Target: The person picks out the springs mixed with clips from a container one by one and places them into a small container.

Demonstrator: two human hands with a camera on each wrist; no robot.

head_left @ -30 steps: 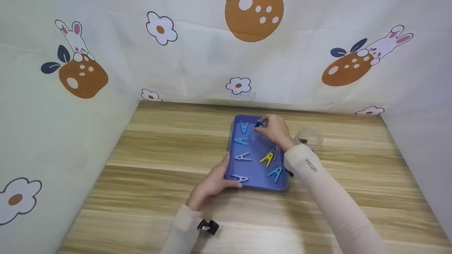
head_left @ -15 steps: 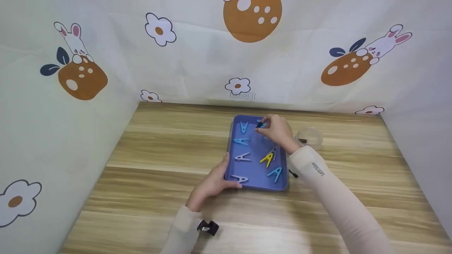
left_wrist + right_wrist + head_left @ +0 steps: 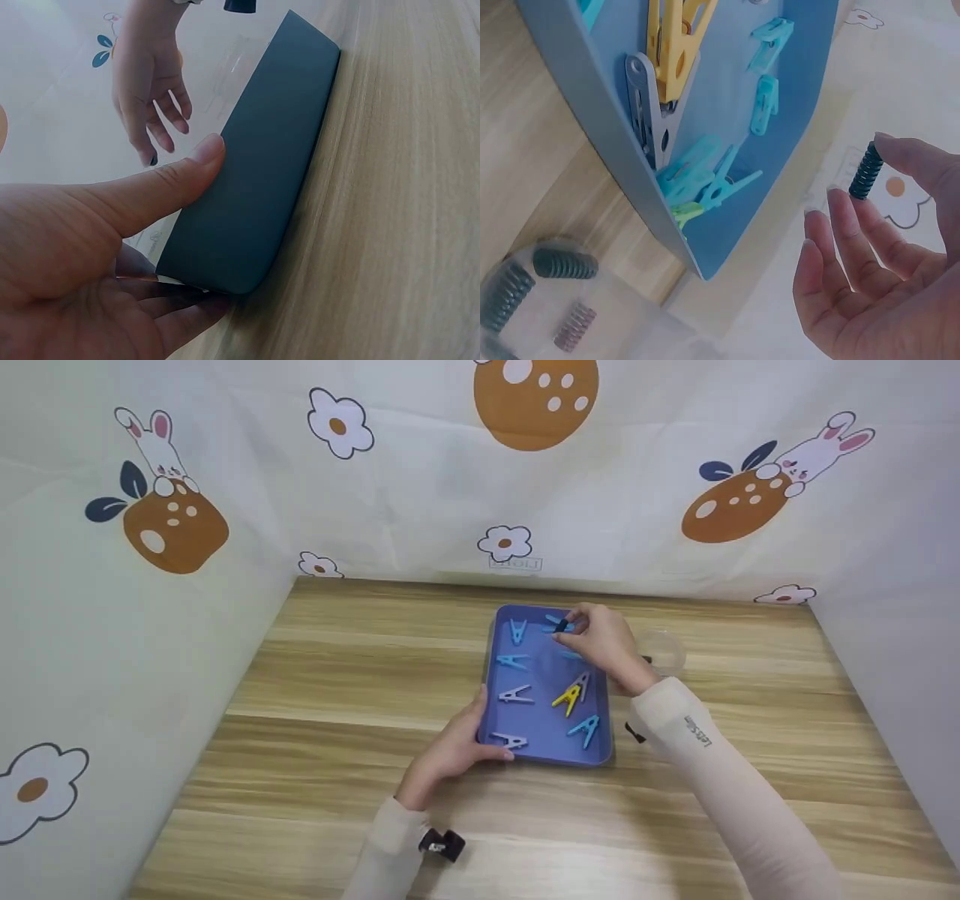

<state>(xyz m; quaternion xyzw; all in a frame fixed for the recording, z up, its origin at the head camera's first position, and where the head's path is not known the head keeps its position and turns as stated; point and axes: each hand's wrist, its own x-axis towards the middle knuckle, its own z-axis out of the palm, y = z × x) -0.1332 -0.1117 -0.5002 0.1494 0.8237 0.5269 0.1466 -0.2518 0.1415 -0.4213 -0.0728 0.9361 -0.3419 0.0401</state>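
My right hand [image 3: 604,641] pinches a small dark coil spring [image 3: 866,171] between thumb and fingertips, held above the far right part of the blue tray [image 3: 544,727]. With thumb on the wall and fingers beneath, my left hand [image 3: 112,247] grips the tray's near left side. Several clothespins lie spread inside the tray: light blue [image 3: 517,630], grey [image 3: 516,694] and one yellow [image 3: 571,695] overlapping a grey one. In the right wrist view a light green clothespin [image 3: 686,213] shows in the far corner. The right hand partly hides some of them in the head view.
To the right of the tray stands a clear round container [image 3: 667,649]. Inside it are dark coil springs [image 3: 566,263] and a brownish one [image 3: 575,327]. A wooden table [image 3: 360,682] bears everything, with printed cloth [image 3: 420,495] at the back and sides.
My right hand has shifted slightly to the right with the spring still pinched, uncovering more of the blue clothespins beneath. The left hand and the tray stay in place.
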